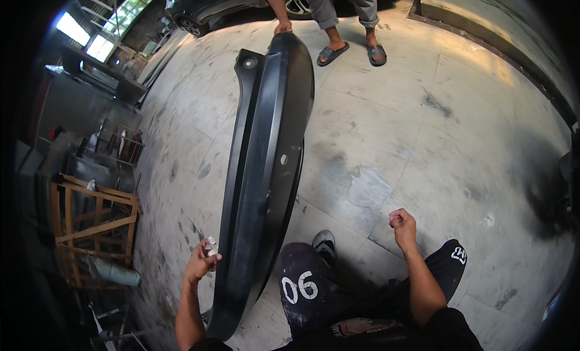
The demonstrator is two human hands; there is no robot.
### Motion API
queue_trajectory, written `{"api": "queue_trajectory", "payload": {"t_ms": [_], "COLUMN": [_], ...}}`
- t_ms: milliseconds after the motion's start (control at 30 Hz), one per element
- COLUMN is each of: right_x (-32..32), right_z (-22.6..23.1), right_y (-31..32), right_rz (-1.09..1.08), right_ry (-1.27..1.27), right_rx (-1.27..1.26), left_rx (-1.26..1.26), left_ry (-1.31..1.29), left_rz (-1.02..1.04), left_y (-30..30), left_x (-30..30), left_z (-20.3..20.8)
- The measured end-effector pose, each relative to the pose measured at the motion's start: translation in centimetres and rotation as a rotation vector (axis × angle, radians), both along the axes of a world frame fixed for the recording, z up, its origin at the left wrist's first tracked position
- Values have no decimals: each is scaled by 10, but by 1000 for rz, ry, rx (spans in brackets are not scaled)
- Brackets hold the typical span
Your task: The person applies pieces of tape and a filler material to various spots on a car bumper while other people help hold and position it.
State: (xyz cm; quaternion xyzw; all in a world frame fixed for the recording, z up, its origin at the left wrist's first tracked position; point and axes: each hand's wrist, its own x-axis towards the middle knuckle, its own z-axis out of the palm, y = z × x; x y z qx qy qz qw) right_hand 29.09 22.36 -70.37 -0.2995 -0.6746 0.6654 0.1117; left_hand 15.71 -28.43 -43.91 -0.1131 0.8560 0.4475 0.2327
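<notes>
A long black car fender [260, 163] stands on edge in front of me, running from beside my left arm to the far side. My left hand [201, 263] is at its near left edge, fingers closed round a small white crumpled piece [211, 243] that looks like paper or tape. Whether that hand also touches the panel, I cannot tell. My right hand [403, 230] is raised to the right, away from the fender, its fingers curled together; anything in them is too small to make out. At the far end, another person's hand [283, 27] grips the fender's top.
The other person's sandalled feet [353, 53] are beyond the fender, before a dark car [223, 9]. A wooden frame [96, 221] and a metal rack [121, 142] stand on the left. Stained tiles cover the floor [386, 133]. My shoe [324, 245] is close to the fender.
</notes>
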Motion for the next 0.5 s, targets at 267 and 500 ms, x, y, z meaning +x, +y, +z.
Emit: {"api": "queue_trajectory", "payload": {"t_ms": [267,500], "right_x": [-35,-101], "right_z": [-2,25], "right_y": [10,31], "right_rz": [-43,-49], "right_ry": [13,39], "right_rx": [-92,96], "left_rx": [-43,-78], "left_ry": [-41,274], "left_rz": [-208,-308], "left_y": [26,38], "left_x": [-48,-106], "left_z": [-57,-136]}}
